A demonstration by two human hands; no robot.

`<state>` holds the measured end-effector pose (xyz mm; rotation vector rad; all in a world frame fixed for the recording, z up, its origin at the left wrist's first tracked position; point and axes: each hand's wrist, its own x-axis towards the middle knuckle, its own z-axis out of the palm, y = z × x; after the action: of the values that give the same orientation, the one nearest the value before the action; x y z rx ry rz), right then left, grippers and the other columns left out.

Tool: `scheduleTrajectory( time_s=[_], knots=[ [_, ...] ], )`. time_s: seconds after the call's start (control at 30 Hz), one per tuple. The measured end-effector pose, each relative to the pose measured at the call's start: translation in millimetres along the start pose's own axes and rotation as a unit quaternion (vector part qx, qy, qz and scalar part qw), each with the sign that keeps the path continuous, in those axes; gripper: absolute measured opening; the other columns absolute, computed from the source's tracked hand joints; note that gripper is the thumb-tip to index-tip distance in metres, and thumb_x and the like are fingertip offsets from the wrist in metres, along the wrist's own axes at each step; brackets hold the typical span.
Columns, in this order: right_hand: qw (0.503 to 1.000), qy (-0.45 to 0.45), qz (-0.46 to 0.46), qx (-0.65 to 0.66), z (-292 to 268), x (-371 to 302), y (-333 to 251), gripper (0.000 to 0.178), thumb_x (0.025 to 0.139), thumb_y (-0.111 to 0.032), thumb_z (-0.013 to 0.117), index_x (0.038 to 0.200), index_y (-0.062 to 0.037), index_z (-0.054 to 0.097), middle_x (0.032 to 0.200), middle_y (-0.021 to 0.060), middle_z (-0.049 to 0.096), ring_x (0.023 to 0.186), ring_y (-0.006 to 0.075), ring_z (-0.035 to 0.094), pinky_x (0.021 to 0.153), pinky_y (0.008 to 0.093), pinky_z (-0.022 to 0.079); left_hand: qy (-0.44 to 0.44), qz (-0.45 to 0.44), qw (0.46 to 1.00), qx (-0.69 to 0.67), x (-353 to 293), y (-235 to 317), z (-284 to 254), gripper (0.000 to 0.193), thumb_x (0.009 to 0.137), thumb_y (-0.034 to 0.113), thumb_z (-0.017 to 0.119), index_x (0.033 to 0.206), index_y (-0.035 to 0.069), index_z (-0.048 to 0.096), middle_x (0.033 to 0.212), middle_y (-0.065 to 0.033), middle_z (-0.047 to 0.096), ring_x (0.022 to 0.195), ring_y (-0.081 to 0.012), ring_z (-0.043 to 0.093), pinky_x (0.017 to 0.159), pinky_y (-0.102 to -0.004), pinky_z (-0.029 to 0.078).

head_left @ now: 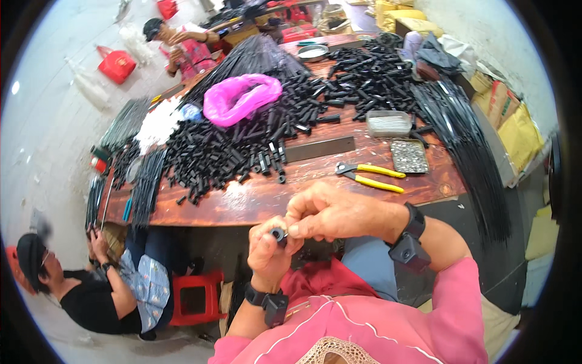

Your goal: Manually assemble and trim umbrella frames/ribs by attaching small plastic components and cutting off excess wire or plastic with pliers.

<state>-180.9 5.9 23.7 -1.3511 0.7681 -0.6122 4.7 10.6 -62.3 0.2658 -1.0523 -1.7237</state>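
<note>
In my left hand (265,252), just off the table's near edge, is a short black plastic tube (278,236), its open round end facing up. The fingers wrap around its side. My right hand (330,212) meets it from the right, thumb and forefinger pinched together beside the tube's mouth. A tiny shiny bit seems to show at those fingertips, too small to name. Yellow-handled cutting pliers (379,182) lie on the wooden table (267,203) beyond my right hand. A flat metal bar (321,148) rests behind them.
A tin of small metal pieces (410,172) and a clear plastic box (388,133) stand right of the pliers. Heaped black tubes (212,155) and a pink plastic bag (219,108) cover the left. Long black strips (467,145) overhang the right edge. Co-workers sit left (91,297) and far left (191,51).
</note>
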Motion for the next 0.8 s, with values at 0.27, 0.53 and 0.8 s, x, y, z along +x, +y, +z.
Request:
scheduleTrajectory(
  time_s=[0.27, 0.53, 0.8],
  knots=[
    [0.745, 0.364, -0.043, -0.557, -58, -58, 86, 0.035, 0.076, -0.026, 0.072, 0.096, 0.0018, 0.066, 0.088, 0.0192, 0.062, 0.086, 0.0359, 0.061, 0.078, 0.0417, 0.050, -0.053, 0.031, 0.994, 0.091, 4, 35, -6, 0.060, 0.095, 0.059, 0.039, 0.074, 0.004, 0.048, 0.057, -0.0020, 0.039, 0.046, -0.0133, 0.036, 0.046, -0.0298, 0.033],
    [0.690, 0.303, 0.108, -0.648, -98, -45, 99, 0.048, 0.064, -0.041, 0.081, 0.087, -0.0024, 0.065, 0.095, 0.0154, 0.057, 0.094, 0.0336, 0.056, 0.077, 0.0433, 0.049, -0.040, 0.066, 0.964, 0.256, -1, 66, -2, 0.066, 0.091, 0.060, 0.048, 0.080, -0.004, 0.054, 0.071, -0.0150, 0.056, 0.060, -0.0243, 0.058, 0.059, -0.0354, 0.049],
    [0.961, 0.173, -0.039, 0.210, -62, -44, 89, 0.030, 0.076, -0.013, 0.068, 0.101, 0.0012, 0.062, 0.079, 0.0074, 0.066, 0.065, 0.0133, 0.065, 0.056, 0.0237, 0.051, 0.094, 0.058, 0.987, 0.115, -11, 49, -13, 0.057, 0.099, 0.054, 0.035, 0.095, 0.001, 0.056, 0.059, -0.0051, 0.045, 0.051, -0.0145, 0.040, 0.049, -0.0281, 0.030]
  ],
)
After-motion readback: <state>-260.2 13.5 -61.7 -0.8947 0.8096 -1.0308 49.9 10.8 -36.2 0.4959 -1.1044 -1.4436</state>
